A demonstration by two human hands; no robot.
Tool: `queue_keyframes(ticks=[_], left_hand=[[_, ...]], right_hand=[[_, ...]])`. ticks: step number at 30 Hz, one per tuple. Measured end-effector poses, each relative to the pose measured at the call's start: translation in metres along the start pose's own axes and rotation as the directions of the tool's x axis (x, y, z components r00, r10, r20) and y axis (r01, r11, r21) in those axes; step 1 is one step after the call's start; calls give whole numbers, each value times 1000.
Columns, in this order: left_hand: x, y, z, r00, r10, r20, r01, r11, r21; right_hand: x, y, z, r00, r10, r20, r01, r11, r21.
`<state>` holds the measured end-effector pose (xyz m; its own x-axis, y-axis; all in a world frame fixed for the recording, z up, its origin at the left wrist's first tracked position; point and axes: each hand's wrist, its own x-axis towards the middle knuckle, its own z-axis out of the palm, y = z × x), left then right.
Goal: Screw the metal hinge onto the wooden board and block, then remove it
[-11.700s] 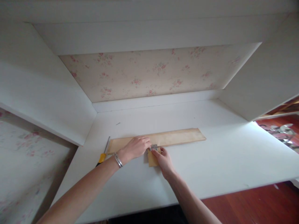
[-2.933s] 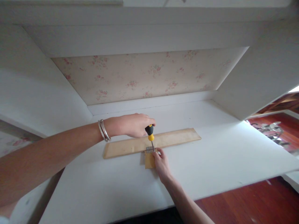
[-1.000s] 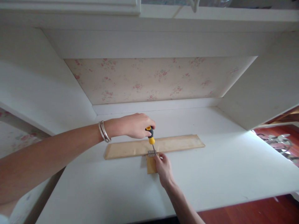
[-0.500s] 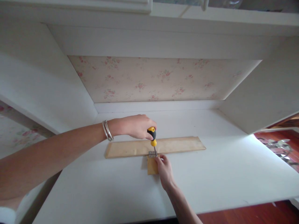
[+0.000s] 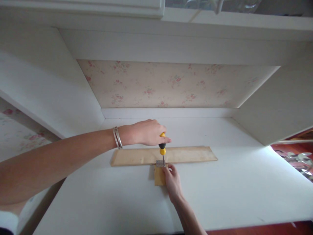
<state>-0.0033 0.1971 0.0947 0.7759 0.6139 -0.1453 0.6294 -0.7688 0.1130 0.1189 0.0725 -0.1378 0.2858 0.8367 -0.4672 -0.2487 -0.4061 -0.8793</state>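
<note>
The left hand (image 5: 149,133) grips a yellow-and-black screwdriver (image 5: 162,150), which points down below it, its tip at the right side of a metal hinge (image 5: 159,163). The hinge sits where a small wooden block (image 5: 159,177) meets a long board (image 5: 192,154) on a white counter (image 5: 220,192). The right hand (image 5: 173,183) pinches the block's right edge, just beside the hinge.
</note>
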Motion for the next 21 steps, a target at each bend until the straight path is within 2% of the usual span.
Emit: queue_keyframes(ticks=[5, 6, 9, 11, 12, 15, 17, 18, 21], left_hand=[[3, -1, -1, 975, 221, 22, -220, 974, -53], [3, 0, -1, 977, 210, 32, -208, 977, -46], [3, 2, -1, 998, 40, 44, -42, 998, 41], [3, 4, 0, 999, -26, 35, 24, 998, 65], [3, 5, 0, 999, -3, 35, 1, 999, 47], [3, 2, -1, 982, 185, 38, -183, 982, -55], [3, 0, -2, 968, 246, 56, -241, 967, -85], [3, -1, -2, 972, 225, 64, -220, 972, -78], [4, 0, -2, 997, 55, 55, -55, 998, -11]], right_hand=[[-1, -2, 0, 1000, 2, 13, -2, 1000, 16], [-1, -3, -1, 1000, 4, 9, -4, 1000, 18], [-1, -4, -1, 1000, 4, -3, -3, 1000, 20], [-2, -5, -1, 1000, 4, -5, -3, 1000, 19], [-2, -5, 0, 1000, 5, -5, -5, 1000, 18], [-1, -5, 0, 1000, 11, -3, -11, 1000, 15], [0, -5, 0, 1000, 12, -2, -12, 1000, 16], [0, -5, 0, 1000, 13, -3, -13, 1000, 15], [0, -3, -1, 1000, 18, 0, -18, 1000, 9]])
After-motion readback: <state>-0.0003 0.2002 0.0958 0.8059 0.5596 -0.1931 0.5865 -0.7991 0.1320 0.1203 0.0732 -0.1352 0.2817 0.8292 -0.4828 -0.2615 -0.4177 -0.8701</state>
